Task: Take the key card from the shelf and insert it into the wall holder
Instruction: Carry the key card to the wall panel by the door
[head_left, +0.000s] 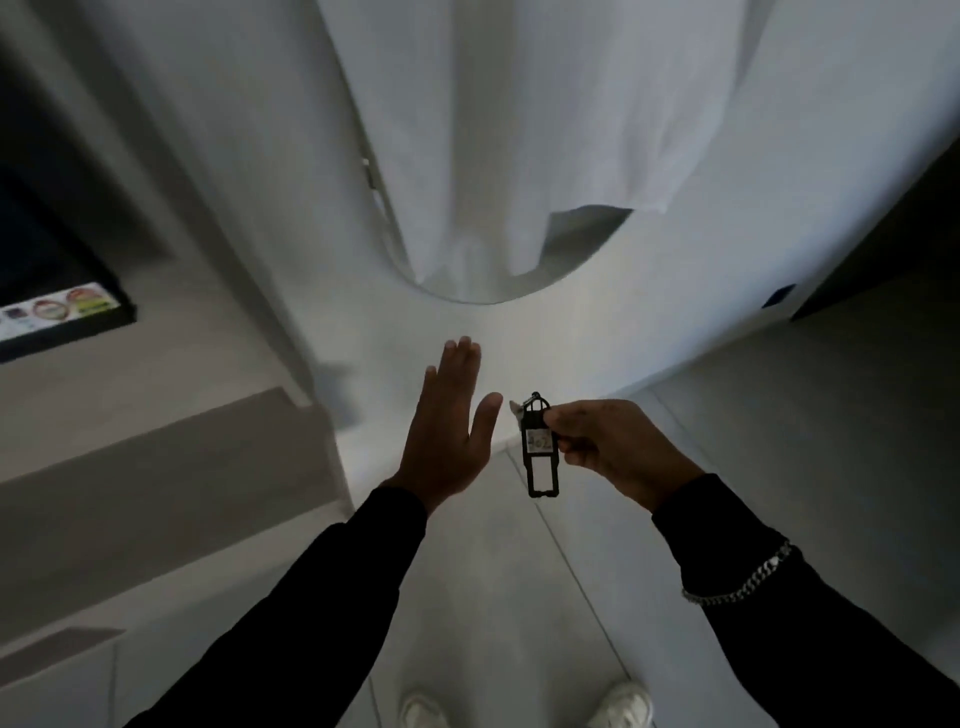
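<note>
One head-worn wide-angle view looks steeply down and forward, close above both outstretched arms, pale tiled floor (545, 597) below.

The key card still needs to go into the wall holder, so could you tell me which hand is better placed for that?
Right: the right hand already pinches the key card; the left hand is open and empty.

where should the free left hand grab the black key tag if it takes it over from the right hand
Grip the lower end of the key tag, coming from its left. The right hand pinches the tag from the right around the label, so the bottom loop hangs clear below the fingers. The left hand is open just beside it. The top clip end looks small and awkward.
</note>
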